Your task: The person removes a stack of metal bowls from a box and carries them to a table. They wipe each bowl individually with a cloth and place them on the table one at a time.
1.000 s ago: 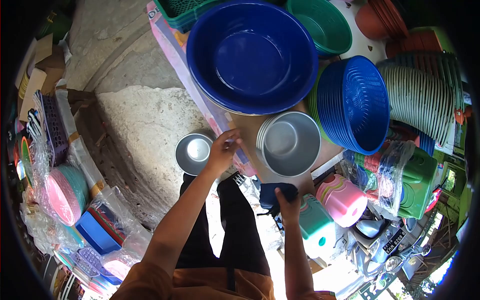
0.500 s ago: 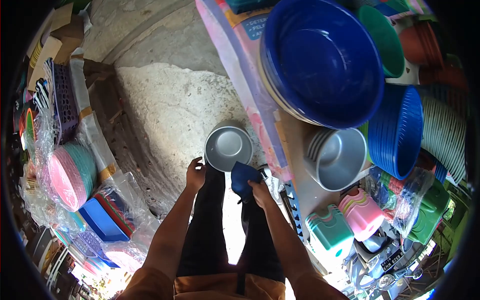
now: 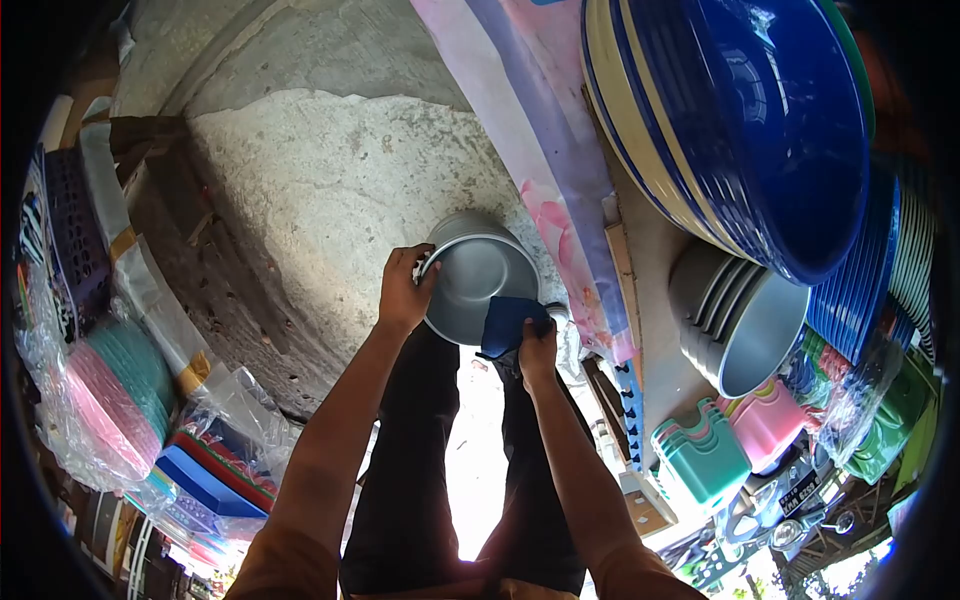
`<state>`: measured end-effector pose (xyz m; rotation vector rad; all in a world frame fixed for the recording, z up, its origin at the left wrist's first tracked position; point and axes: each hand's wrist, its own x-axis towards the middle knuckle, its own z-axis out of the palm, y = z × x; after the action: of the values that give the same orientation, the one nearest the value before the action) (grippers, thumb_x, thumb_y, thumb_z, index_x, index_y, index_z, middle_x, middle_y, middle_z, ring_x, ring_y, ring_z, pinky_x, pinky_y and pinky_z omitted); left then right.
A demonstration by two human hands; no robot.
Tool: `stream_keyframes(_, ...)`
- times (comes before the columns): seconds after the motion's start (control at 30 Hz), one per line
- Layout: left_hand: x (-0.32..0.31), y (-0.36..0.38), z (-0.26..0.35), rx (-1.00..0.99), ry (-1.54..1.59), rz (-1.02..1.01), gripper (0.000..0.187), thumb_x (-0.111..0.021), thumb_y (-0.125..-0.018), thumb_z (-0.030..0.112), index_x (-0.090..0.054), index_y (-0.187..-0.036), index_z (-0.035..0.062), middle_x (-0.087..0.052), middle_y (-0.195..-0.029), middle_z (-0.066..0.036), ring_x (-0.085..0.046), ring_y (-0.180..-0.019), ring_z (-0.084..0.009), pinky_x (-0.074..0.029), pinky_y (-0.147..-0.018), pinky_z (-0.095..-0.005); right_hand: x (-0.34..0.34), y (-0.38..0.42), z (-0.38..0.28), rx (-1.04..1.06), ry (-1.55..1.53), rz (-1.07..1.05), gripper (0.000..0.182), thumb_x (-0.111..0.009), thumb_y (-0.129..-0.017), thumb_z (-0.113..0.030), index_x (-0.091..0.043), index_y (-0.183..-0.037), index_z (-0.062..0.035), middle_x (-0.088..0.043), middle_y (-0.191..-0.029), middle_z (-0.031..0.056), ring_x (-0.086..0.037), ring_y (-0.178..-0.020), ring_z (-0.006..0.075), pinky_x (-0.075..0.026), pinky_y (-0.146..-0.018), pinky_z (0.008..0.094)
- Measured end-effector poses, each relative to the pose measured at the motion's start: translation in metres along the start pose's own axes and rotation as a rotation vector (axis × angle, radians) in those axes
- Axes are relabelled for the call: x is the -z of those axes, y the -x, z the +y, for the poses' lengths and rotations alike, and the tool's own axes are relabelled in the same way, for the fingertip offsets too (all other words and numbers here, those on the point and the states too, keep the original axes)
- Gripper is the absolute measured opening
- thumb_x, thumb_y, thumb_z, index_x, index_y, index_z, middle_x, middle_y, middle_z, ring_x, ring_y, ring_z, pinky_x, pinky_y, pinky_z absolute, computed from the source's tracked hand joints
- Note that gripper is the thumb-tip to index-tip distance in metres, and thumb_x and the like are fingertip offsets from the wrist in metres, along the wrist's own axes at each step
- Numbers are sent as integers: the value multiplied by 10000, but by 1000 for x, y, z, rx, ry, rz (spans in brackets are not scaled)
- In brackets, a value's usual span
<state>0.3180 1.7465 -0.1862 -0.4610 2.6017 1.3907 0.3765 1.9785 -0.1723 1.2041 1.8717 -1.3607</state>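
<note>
Head view: the left hand (image 3: 403,293) clamps the left rim of a grey plastic basin (image 3: 478,287), fingers curled over the edge. The right hand (image 3: 537,343) pinches a blue cloth (image 3: 507,323), pressed against the basin's near right rim. The basin looks light, stiff and smooth (likely slippery), so the rim is probably the surest hold. It is tilted towards the camera between both hands, above the concrete floor (image 3: 300,190), left of the stacked grey basins (image 3: 745,320).
</note>
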Motion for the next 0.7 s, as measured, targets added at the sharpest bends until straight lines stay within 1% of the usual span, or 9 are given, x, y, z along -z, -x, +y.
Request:
stream_keyframes(0.07,1,2,4,116,86,-17,272,-678,-844,117,-627,-1100,42,-574,-938,-122,-586,-800,-214,-509,-689,-312,-6,5,3,-18,-80,20,474,-549,-943,-189,-366,-1326,21,-535,-1248,189,-518,-1169,272,-373,-997,349)
stream_keyframes(0.23,10,3,19,32,44,13,253,-690,-847,150,-620,-1045,8,-576,-905,-121,-578,-746,-201,-495,-634,-307,-4,18,5,-1,-166,60,463,-559,-940,-185,-384,-1322,12,-557,-1204,160,-532,-1126,244,-378,-979,325)
stream_keyframes(0.3,13,4,24,106,92,38,270,-717,-834,200,-598,-967,-3,-572,-829,-94,-546,-689,-173,-458,-594,-298,2,28,5,8,-223,16,450,-561,-939,-187,-404,-1309,15,-558,-1210,159,-536,-1126,246,-385,-977,327)
stream_keyframes(0.33,18,5,33,184,190,2,316,-716,-843,272,-557,-886,2,-542,-727,-66,-477,-628,-131,-417,-572,-284,7,36,1,20,-234,22,450,-561,-939,-187,-404,-1309,15,-558,-1210,159,-536,-1126,246,-385,-977,327)
stream_keyframes(0.4,28,10,44,166,205,-29,329,-700,-856,298,-545,-853,8,-521,-685,-57,-448,-605,-120,-406,-562,-282,20,57,-10,135,-144,17,440,-559,-938,-182,-414,-1302,19,-559,-1219,161,-536,-1130,245,-388,-977,330)
stream_keyframes(0.47,41,16,58,209,240,-79,396,-657,-888,350,-498,-730,24,-448,-579,-37,-379,-556,-103,-370,-526,-284,39,92,-45,167,-131,16,417,-555,-939,-181,-439,-1283,24,-573,-1202,162,-547,-1116,245,-399,-967,331)
stream_keyframes(0.53,62,28,82,199,254,-99,408,-652,-892,345,-487,-699,26,-433,-561,-34,-373,-547,-101,-359,-516,-284,62,119,-61,209,-122,11,396,-551,-939,-180,-464,-1264,28,-588,-1185,163,-559,-1101,245,-409,-957,332)
stream_keyframes(0.6,82,40,116,196,285,-114,430,-640,-904,330,-464,-651,30,-407,-537,-25,-359,-539,-90,-338,-500,-282,92,138,-70,227,63,55,361,-550,-939,-182,-511,-1223,37,-616,-1137,158,-581,-1058,230,-430,-925,327)
stream_keyframes(0.7,113,61,170,179,345,-73,446,-623,-922,298,-417,-616,48,-379,-538,5,-331,-545,-65,-313,-485,-275,135,214,-145,208,-213,57,345,-592,-921,-148,-530,-1195,53,-599,-1158,129,-555,-1074,207,-410,-946,320)
